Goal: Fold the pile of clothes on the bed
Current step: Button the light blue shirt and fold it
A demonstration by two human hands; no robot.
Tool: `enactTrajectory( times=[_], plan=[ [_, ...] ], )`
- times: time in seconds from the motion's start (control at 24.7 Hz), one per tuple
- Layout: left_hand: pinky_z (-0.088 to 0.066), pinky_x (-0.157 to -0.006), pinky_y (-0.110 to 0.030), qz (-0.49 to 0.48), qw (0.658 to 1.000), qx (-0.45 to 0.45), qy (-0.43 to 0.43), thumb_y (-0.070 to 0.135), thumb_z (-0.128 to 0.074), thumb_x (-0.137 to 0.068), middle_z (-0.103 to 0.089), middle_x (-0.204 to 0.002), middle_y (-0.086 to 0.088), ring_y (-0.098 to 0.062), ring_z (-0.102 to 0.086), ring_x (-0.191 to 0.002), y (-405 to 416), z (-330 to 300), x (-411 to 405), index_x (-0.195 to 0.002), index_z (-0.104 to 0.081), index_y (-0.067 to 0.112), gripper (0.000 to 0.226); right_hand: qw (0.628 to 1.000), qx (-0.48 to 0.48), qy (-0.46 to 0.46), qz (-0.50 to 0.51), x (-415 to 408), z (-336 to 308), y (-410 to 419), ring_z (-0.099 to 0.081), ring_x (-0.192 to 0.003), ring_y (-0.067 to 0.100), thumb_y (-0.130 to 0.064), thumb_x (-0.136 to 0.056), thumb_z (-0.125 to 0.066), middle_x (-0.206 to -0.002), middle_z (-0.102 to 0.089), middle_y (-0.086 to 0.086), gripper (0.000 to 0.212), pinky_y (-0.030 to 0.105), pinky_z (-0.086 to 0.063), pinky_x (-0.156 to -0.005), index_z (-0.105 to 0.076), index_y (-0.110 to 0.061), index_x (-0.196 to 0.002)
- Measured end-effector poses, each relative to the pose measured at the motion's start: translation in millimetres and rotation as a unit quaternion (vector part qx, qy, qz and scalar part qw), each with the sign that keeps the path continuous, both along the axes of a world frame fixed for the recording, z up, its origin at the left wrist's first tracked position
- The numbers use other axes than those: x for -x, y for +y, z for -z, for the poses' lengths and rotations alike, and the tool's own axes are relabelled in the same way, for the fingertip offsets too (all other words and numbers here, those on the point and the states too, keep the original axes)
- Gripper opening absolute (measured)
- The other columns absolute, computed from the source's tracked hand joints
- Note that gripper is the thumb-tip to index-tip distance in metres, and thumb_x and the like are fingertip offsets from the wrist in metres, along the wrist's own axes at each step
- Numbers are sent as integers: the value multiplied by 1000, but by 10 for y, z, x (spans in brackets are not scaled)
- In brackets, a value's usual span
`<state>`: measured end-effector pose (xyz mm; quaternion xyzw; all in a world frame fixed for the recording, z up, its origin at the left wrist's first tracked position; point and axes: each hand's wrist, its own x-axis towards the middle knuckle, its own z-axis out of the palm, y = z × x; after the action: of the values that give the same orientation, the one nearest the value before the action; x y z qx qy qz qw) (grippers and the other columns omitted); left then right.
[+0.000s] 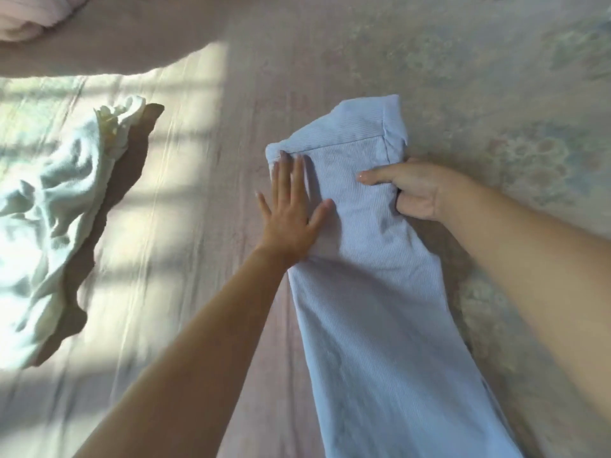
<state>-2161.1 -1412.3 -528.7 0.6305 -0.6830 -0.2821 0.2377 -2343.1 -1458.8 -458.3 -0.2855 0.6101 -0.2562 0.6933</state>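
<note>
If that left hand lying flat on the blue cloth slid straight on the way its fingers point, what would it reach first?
The left hand would probably cross the far edge of the blue garment first, then reach bare bed sheet.

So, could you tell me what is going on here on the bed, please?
A person is folding a light blue ribbed garment laid lengthwise on the bed. The left hand presses flat on its left edge, while the right hand grips the right edge, thumb on top. The far end is already turned over. A crumpled pale green garment lies apart to the left, not yet folded.
</note>
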Motion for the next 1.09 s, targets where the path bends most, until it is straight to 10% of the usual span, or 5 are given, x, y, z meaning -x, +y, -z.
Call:
enactTrajectory(
  times=[0.12, 0.32, 0.61, 0.73, 1.09],
  plan=[
    [-27, -114, -40, -137, 895, -145, 400, 46, -70, -78, -27, -154, -13, -22, -31, -139, 207, -525, -375, -151, 3, 14, 109, 997, 62, -50, -20, 86, -517, 444, -68, -101, 18, 1, -73, -67, -110, -71, 4, 36, 29, -58, -76, -69, -14, -106],
    [-55, -80, -28, -3, 826, -198, 527, 29, -80, -70, -70, -111, -11, -24, -66, -105, 520, -2006, -526, -106, -72, 12, 40, 985, 108, -119, -63, 206, -1964, 1072, -62, -112, 22, -18, -64, -84, -120, -66, 5, 45, 34, -56, -78, -73, -20, -108],
    [-47, -99, -40, 196, 896, -71, 393, 10, -77, -73, -66, -120, -9, -24, -60, -115, 1249, -4983, -683, -118, -63, 11, 48, 959, 279, -31, -46, 223, -4426, 1771, -71, -75, 17, -24, -60, -80, -75, -73, 6, 12, 34, -54, -73, -76, -16, -69],
    [-49, -85, -18, 226, 925, 30, 304, 26, -78, -67, -70, -108, 8, -10, -63, -105, 1662, -6115, -714, -108, -69, 26, 42, 931, 355, -63, -51, 262, -5302, 2110, -69, -95, 19, -27, -52, -87, -98, -73, 8, 39, 33, -55, -81, -76, -15, -88],
    [-45, -94, -25, 48, 973, 69, 214, 24, -81, -73, -68, -114, -1, -12, -61, -109, 1962, -7108, -834, -114, -67, 21, 43, 862, 494, 88, -72, 91, -6397, 2342, -67, -82, 6, -6, -69, -81, -80, -73, -12, 30, 13, -51, -66, -69, -18, -94]
  ],
)
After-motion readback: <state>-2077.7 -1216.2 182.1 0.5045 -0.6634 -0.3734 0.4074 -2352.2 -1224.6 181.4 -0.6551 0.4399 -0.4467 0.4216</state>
